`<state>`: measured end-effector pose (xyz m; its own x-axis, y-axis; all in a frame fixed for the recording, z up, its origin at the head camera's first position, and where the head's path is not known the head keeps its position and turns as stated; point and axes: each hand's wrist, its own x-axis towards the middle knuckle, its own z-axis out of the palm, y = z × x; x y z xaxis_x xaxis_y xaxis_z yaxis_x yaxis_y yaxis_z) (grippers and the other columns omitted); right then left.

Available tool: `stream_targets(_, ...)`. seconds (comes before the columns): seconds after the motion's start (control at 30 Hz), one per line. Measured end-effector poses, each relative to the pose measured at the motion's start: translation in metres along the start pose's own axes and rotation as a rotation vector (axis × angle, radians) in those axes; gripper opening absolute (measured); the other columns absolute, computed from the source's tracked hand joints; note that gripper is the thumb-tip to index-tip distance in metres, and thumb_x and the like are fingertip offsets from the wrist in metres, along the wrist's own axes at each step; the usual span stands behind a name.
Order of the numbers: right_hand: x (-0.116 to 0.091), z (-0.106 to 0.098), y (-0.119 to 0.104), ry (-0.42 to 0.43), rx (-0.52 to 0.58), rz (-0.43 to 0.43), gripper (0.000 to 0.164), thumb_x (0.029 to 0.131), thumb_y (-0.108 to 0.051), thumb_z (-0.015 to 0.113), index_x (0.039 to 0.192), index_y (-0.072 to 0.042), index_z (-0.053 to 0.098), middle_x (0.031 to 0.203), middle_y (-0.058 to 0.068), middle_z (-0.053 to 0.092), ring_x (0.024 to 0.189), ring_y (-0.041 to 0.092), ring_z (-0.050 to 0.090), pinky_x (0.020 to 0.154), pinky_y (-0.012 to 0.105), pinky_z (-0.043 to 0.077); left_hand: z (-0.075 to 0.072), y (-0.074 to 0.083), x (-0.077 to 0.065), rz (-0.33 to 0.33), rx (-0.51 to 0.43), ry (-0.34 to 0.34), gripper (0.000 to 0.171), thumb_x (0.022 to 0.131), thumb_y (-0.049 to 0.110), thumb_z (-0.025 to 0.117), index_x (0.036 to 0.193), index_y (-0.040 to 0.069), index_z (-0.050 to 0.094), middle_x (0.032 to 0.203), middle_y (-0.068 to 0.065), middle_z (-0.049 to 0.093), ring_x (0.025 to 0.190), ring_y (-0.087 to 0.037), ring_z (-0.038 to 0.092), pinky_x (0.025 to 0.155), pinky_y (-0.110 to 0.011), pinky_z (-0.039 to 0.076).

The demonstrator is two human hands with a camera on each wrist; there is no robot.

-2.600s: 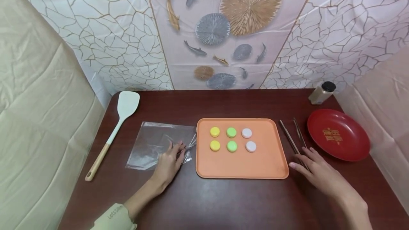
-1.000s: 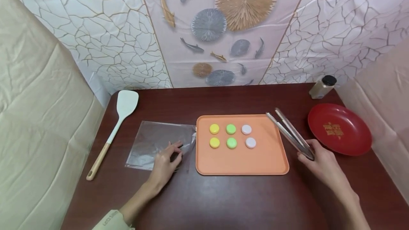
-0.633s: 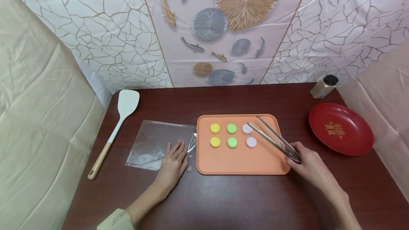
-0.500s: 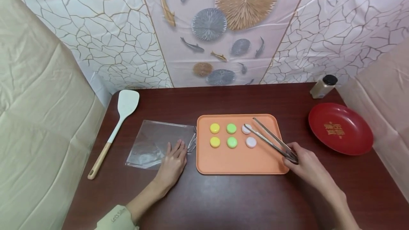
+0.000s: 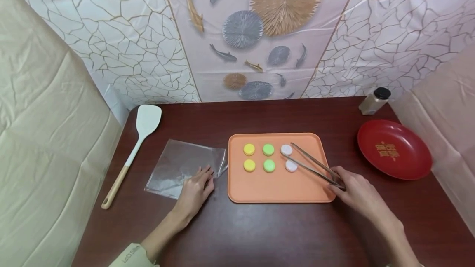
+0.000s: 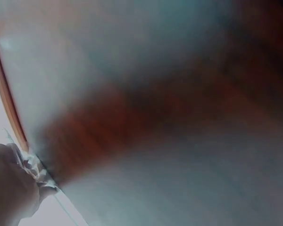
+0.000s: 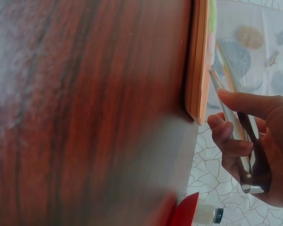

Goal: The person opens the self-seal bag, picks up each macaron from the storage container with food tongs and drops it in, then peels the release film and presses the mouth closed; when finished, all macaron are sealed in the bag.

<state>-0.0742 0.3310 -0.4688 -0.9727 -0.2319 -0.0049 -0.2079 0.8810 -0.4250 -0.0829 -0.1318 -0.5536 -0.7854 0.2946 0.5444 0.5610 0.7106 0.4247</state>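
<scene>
My right hand (image 5: 356,188) grips metal tongs (image 5: 315,160) near their joined end, thumb on one arm. The tongs' tips stand apart over an orange tray (image 5: 274,190), one just right of the upper white macaron (image 5: 286,149), the other between it and the lower white macaron (image 5: 291,166). Two yellow macarons (image 5: 249,165) and two green macarons (image 5: 269,165) lie to the left in matching rows. My left hand (image 5: 193,190) rests on a clear plastic bag (image 5: 172,164), fingers loosely bent; crumpled plastic (image 6: 35,169) shows at its fingertips in the left wrist view.
A white spatula (image 5: 146,120) with a wooden handle lies at the left. On the right are a red plate (image 5: 408,151) with gold characters and a black-lidded jar (image 5: 372,103) behind it. Patterned cloth hangs behind the dark wooden table (image 5: 252,234).
My right hand has picked the tongs up from beside the plate and brought their tips left, over the white macarons. The left hand lay flatter half a second ago; the bag has shifted slightly.
</scene>
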Motion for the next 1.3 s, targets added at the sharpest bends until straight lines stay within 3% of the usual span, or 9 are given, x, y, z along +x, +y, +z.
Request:
stream_targets(0.13,0.003,-0.002,-0.002,-0.002,-0.022,0.004,0.047,0.09,-0.015,0.091,0.129,0.002,0.071,0.095,0.008,0.078,0.079,0.021,0.068,0.065,0.055,0.062,-0.003,0.005,0.003,-0.027,-0.038,0.028,0.018,0.086,-0.017,0.077,0.102,-0.011,0.078,0.115,-0.032,0.079,0.11,-0.051,0.077,0.093,-0.056,0.065)
stream_targets(0.27,0.006,-0.005,-0.004,-0.004,-0.057,0.009,0.052,0.089,-0.021,0.093,0.132,0.002,0.073,0.094,0.01,0.078,0.075,0.021,0.065,0.061,0.053,0.06,0.003,-0.003,-0.002,-0.04,-0.071,0.048,0.015,0.089,-0.013,0.078,0.103,-0.008,0.079,0.118,-0.03,0.079,0.111,-0.051,0.077,0.093,-0.055,0.065)
stream_targets(0.43,0.005,-0.01,-0.006,0.004,-0.097,0.022,0.05,0.088,-0.022,0.093,0.131,-0.002,0.076,0.083,0.004,0.074,0.069,0.02,0.059,0.053,0.047,0.053,0.013,-0.015,-0.013,-0.036,-0.059,0.017,0.014,0.093,-0.005,0.079,0.107,-0.003,0.078,0.128,-0.029,0.077,0.119,-0.051,0.075,0.095,-0.058,0.065)
stream_targets(0.6,0.006,-0.013,-0.006,0.011,-0.113,0.018,0.049,0.088,-0.02,0.092,0.132,-0.004,0.076,0.075,0.001,0.068,0.066,0.021,0.055,0.05,0.043,0.048,0.017,-0.017,-0.019,-0.037,-0.063,0.004,0.025,0.088,-0.007,0.081,0.112,-0.004,0.073,0.133,-0.027,0.075,0.131,-0.045,0.07,0.101,-0.058,0.064)
stream_targets(0.77,0.008,-0.012,-0.005,0.007,-0.118,0.017,0.05,0.089,-0.019,0.091,0.134,-0.003,0.076,0.071,-0.002,0.064,0.064,0.022,0.053,0.049,0.043,0.046,0.021,-0.02,-0.021,-0.011,-0.019,0.014,0.02,0.082,-0.004,0.078,0.094,0.004,0.064,0.139,-0.032,0.07,0.134,-0.046,0.069,0.102,-0.056,0.063)
stream_targets(1.07,0.006,-0.011,-0.001,0.022,-0.105,0.009,0.05,0.089,-0.02,0.092,0.132,-0.002,0.076,0.091,0.019,0.078,0.067,0.025,0.06,0.051,0.048,0.051,0.019,-0.017,-0.018,-0.017,-0.014,-0.026,0.02,0.081,-0.008,0.071,0.079,0.007,0.058,0.137,-0.03,0.073,0.135,-0.044,0.068,0.097,-0.056,0.066)
stream_targets(1.17,0.004,-0.012,0.0,0.039,-0.095,0.009,0.047,0.088,-0.018,0.092,0.131,-0.003,0.077,0.09,0.017,0.078,0.068,0.026,0.06,0.053,0.05,0.052,0.018,-0.015,-0.018,-0.027,0.019,-0.068,0.019,0.082,-0.007,0.071,0.083,0.007,0.058,0.136,-0.031,0.072,0.137,-0.045,0.067,0.103,-0.056,0.064)
stream_targets(1.3,0.003,-0.014,0.0,0.052,-0.086,0.008,0.046,0.088,-0.018,0.092,0.13,-0.005,0.078,0.086,0.014,0.077,0.07,0.028,0.062,0.055,0.054,0.054,0.011,-0.006,-0.011,0.062,0.159,-0.036,0.009,0.084,-0.003,0.068,0.085,0.002,0.06,0.12,-0.026,0.074,0.115,-0.04,0.072,0.091,-0.05,0.067)
